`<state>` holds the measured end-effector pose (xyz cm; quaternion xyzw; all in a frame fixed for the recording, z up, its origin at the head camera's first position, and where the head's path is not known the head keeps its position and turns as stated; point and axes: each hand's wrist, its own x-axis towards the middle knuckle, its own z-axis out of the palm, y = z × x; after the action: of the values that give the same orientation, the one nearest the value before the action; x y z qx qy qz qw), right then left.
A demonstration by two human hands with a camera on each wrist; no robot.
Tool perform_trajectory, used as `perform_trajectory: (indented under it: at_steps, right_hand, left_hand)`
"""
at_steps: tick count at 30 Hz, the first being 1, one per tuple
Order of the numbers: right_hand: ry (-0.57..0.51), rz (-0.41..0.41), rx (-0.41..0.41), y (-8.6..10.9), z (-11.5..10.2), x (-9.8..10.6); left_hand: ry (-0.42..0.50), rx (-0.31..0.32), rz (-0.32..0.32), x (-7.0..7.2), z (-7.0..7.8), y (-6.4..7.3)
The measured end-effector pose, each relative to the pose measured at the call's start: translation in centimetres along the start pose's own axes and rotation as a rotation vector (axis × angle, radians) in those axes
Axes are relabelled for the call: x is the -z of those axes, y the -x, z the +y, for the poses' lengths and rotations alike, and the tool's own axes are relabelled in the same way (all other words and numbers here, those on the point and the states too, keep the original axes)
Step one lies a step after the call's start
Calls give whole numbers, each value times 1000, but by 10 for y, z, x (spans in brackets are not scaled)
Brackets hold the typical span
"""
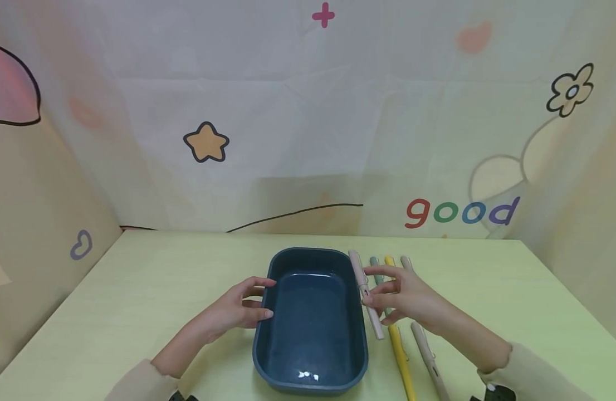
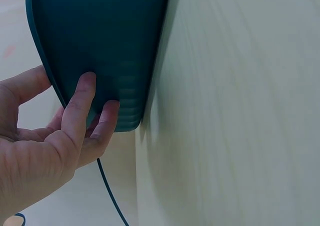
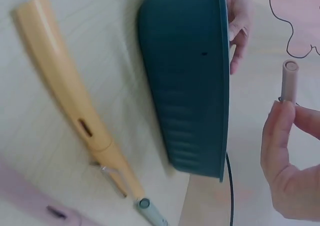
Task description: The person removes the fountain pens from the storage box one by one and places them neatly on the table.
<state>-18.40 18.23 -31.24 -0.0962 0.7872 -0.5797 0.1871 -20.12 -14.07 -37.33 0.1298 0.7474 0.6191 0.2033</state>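
Observation:
A deep blue rectangular dish (image 1: 315, 328) stands on the table. My left hand (image 1: 240, 306) holds its left side, index finger and thumb at the rim, other fingers against the outer wall (image 2: 100, 41). With thumb and fingers my right hand (image 1: 405, 292) pinches a pale pink pen (image 1: 357, 264) by the dish's right rim; the pen's end (image 3: 290, 78) sticks out past the fingertips. Under and around that hand lie a green pen (image 1: 375, 263), a yellow pen (image 1: 389, 260) and a pinkish pen (image 1: 406, 262), partly hidden by it.
Nearer me, right of the dish, lie another yellow pen (image 1: 402, 362) and a pinkish-grey pen (image 1: 428, 353), both running off the lower edge of the head view. A printed cloth backdrop (image 1: 288, 122) rises behind the pale table (image 1: 187, 256).

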Motion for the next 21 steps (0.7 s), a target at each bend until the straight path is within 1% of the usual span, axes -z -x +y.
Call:
perform_trajectory:
  at_steps: [6,15,21]
  right_hand:
    - [-17,4,-6,11,10,15]
    - [-40,9,-19,26,32,41]
    - [-42,32,-57,36,48,57]
  left_hand:
    - [3,3,-2,0,0,0]
    - [5,0,-8,2,2,1]
    - [7,1,-14,2,1,1]
